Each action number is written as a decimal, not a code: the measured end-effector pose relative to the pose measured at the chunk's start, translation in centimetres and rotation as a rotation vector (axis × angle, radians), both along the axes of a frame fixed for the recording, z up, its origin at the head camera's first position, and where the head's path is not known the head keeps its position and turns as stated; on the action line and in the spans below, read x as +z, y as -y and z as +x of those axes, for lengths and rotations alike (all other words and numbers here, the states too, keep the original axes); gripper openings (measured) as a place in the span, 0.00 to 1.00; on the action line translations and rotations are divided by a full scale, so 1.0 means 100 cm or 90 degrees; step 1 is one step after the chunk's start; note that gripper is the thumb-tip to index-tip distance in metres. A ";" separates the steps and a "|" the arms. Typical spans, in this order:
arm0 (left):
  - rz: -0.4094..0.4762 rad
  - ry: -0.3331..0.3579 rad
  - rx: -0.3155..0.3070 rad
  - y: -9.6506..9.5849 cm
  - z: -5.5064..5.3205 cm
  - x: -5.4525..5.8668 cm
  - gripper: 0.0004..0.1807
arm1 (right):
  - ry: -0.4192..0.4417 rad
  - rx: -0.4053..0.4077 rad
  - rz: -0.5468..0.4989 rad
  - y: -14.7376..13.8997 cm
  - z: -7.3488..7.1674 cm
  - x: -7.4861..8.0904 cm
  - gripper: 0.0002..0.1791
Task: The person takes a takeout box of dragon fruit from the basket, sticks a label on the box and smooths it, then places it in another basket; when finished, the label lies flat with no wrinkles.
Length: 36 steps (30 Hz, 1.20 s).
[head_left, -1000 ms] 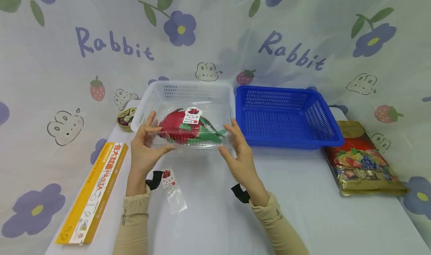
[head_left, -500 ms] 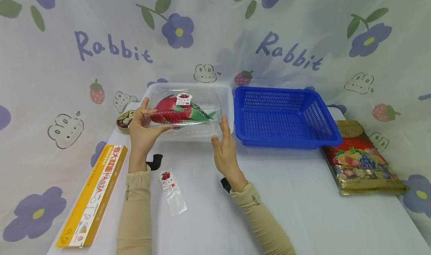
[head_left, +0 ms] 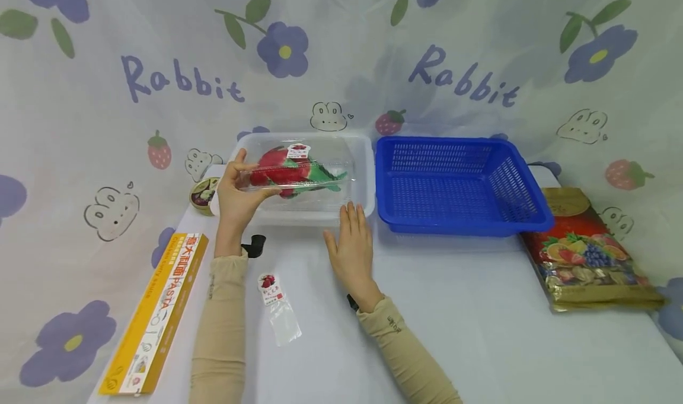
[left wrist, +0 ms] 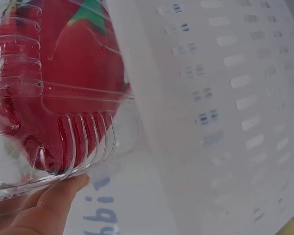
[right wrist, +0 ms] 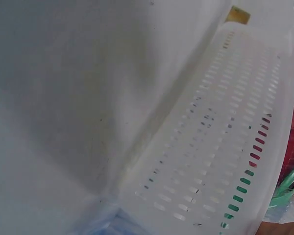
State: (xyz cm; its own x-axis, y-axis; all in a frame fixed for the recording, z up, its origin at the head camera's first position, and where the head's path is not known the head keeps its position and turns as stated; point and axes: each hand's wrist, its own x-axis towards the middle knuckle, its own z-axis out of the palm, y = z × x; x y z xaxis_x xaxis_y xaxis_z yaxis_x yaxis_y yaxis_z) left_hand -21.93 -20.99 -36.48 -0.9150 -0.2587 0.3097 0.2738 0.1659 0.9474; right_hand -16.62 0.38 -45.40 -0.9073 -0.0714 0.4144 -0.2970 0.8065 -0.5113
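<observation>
A clear plastic box (head_left: 341,155) with a red and green dragon fruit (head_left: 274,175) inside has a white label on its lid. My left hand (head_left: 237,199) grips the box by its left end, thumb along the front, above the white basket (head_left: 367,175). In the left wrist view, fingers (left wrist: 49,205) meet the ribbed edge of the box, close to the basket wall. Beside the front right of the white basket is my right hand (head_left: 354,255), fingers straight and holding nothing. Whether its fingertips touch the rim I cannot tell.
To the right stands a blue basket (head_left: 443,199). A red and gold bag (head_left: 592,250) lies beyond it. On the left are a yellow pasta box (head_left: 155,315) and a small round tin (head_left: 203,196). A labelled clear sleeve (head_left: 280,309) lies in front.
The right hand has let go of the box and drawn back toward the front. The left hand has carried the box back over the white basket.
</observation>
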 end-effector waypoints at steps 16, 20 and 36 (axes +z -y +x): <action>-0.131 0.130 -0.033 0.003 -0.051 -0.013 0.32 | 0.006 -0.098 0.078 0.007 0.010 -0.013 0.42; -0.156 0.141 -0.040 0.004 -0.057 -0.011 0.32 | 0.030 -0.097 0.038 0.004 0.011 -0.013 0.44; -0.243 0.176 -0.080 -0.004 -0.087 0.028 0.29 | 0.052 -0.075 0.009 0.001 0.006 -0.009 0.44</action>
